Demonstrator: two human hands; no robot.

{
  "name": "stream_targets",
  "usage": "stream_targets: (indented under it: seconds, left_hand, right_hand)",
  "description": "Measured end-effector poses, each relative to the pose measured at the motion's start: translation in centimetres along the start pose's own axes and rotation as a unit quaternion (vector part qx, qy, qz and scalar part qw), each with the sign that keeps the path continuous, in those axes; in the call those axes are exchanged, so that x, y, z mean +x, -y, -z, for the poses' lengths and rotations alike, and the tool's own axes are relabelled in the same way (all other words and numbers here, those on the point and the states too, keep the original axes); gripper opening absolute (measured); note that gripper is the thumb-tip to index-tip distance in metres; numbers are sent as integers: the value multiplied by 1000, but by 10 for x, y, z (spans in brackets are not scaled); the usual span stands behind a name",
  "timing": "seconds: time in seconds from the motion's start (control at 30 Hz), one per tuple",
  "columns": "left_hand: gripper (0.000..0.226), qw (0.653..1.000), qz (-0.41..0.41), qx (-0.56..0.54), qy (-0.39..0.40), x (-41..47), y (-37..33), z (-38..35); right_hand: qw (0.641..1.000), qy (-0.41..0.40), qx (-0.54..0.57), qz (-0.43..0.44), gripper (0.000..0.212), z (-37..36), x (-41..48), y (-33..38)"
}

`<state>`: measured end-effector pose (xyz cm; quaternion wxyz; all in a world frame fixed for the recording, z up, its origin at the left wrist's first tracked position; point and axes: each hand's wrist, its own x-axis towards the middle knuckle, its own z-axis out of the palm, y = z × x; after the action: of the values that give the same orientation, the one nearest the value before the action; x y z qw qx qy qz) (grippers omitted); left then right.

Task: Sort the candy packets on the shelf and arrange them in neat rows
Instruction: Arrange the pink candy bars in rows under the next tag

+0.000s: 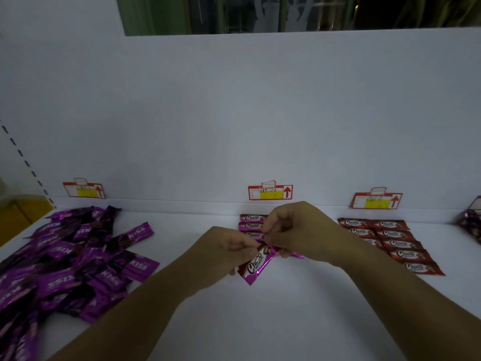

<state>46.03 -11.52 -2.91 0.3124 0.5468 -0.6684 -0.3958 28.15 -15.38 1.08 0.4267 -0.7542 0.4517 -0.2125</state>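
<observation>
1. Two hands are held over the middle of the white shelf, with both forearms reaching in from the lower edge.
2. The grip of the left hand is closed on a held packet, which is pinched near its upper end. The packet hangs tilted just above the shelf; it is pink-edged and "Choco" is printed on it in white.
3. The grip of the right hand is also closed, its fingertips pinched at the top end of the same packet. A pink foil end is seen below this hand; whether it belongs to a second packet cannot be told.
4. A pink Choco column is laid flat behind the hands, close to the back wall. Its right part is hidden by the right hand.
5. Red Choco packets are arranged in two neat columns to the right. Their near left corner is covered by the right forearm.
6. A loose pile of purple packets marked "KISS" is spread over the left part of the shelf, overlapping at all angles.
7. Dark packets are cut off by the right edge; no print can be read on them.
8. Three red tags are fixed low on the back wall: a left tag, a middle tag and a right tag. Each is marked with a yellow field and a red upward arrow. The handwriting on them is too small to be read.
</observation>
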Motion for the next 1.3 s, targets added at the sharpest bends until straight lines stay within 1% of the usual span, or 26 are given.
stream_targets:
  seconds: [0.1, 0.17, 0.2, 0.27, 0.33, 0.37, 0.43, 0.47, 0.53, 0.57, 0.67, 0.7, 0.77, 0.8, 0.87, 0.93, 1.0, 1.13, 1.3]
  left_hand:
    - [23, 997, 17, -79, -20, 1, 9, -5]
    - [31, 997, 12, -76, -16, -1, 17, -5]
    - [32, 999, 3, -47, -18, -2, 20, -5]
    - [24, 997, -16, 52, -51, -6, 26, -4]
    - [12, 978, -53, 177, -92, -10, 25, -4]
    - [13, 967, -82, 222, -90, -13, 23, -6]
    - [28, 951, -144, 269, -40, -18, 17, -14]
    - [36, 947, -156, 281, -2, -20, 13, -19]
    - [49, 938, -151, 308, 51, -23, 12, -30]
    - [54, 934, -145, 322, 62, -23, 15, -34]
    - [64, 921, -128, 362, 65, -21, 17, -37]
    - [65, 915, -127, 377, 71, -21, 17, -38]
    - [65, 904, -123, 401, 76, -21, 17, -39]
    - [66, 901, -120, 410, 76, -21, 17, -39]
    - [65, 898, -117, 417, 75, -22, 16, -39]
    - [64, 898, -115, 418, 77, -23, 15, -39]
    - [63, 900, -107, 415, 81, -23, 16, -39]
    - [60, 902, -107, 411, 80, -23, 17, -40]
    - [56, 911, -115, 392, 61, -23, 20, -38]
  right_hand:
    - [998, -46, -32, -10, 13, 3, 4, -6]
    - [996, -36, -71, -27, 14, 6, 5, -10]
    - [994, -11, -98, -39, 15, 6, 5, -11]
    - [986, 41, -151, -64, 17, 2, 5, -16]
    - [975, 49, -200, -80, 20, -5, 6, -21]
    - [969, 37, -230, -81, 21, -8, 7, -23]
    - [961, 6, -265, -73, 24, -13, 10, -26]
    - [961, -8, -270, -64, 25, -14, 11, -27]
    - [960, -25, -274, -47, 26, -16, 12, -29]
    - [961, -25, -270, -43, 25, -16, 13, -29]
    - [967, -35, -246, -60, 24, -12, 14, -29]
    - [964, -53, -255, -60, 24, -7, 15, -29]
    - [947, -90, -306, -45, 21, 5, 16, -32]
    - [938, -98, -331, -40, 17, 11, 16, -33]
    - [931, -67, -356, -40, 9, 16, 15, -35]
    - [927, -12, -372, -38, 15, 15, 15, -37]
    - [921, 12, -389, -30, 21, 11, 15, -39]
    - [915, 5, -404, -27, 20, 9, 16, -40]
    - [916, 6, -399, -32, 16, 11, 16, -41]
